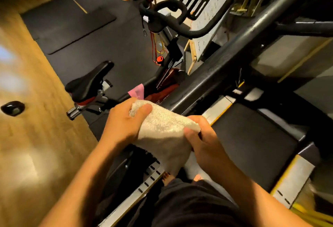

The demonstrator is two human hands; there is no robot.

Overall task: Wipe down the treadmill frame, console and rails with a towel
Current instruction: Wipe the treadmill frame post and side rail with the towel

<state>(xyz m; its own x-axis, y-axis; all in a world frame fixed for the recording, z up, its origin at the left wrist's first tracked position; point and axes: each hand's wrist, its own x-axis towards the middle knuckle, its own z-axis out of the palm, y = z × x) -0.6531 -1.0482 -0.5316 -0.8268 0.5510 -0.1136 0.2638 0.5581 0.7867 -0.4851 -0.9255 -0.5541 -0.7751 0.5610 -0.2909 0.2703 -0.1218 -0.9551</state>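
Here, at the far left, a tan wooden floor (27, 100) was seen, bordered by black rubber mats (72, 24). A stationary exercise bike (90, 82) with a black padded saddle was parked just beside the treadmill.

The left hand (126, 120) was closed round a bunched upper corner of the off-white terry towel (162, 131), with the thumb pressed over the pile. The towel was stretched between both hands and held in the air over the treadmill's near left edge, in front of the lower end of the rail. Contact with the rail could not be determined. The right hand (201, 140) was pinched on the opposite edge, thumb on top and fingers curled beneath.

Further right, the black painted handrail (225, 64) was seen rising diagonally towards the console end. Beyond it lay the dark running belt (252, 140) and a silver side strip (292, 178) edged in yellow.

The step in hand was judged to be preparation of the towel for the rail:

1. The towel should be folded into a flat pad, with a clean face turned outward.
2. The pad should be wrapped round the tube, not merely laid on top.
3. The pad should be drawn along the rail in one direction, so that dirt is carried off rather than spread.
4. Undersides and joints should be covered.
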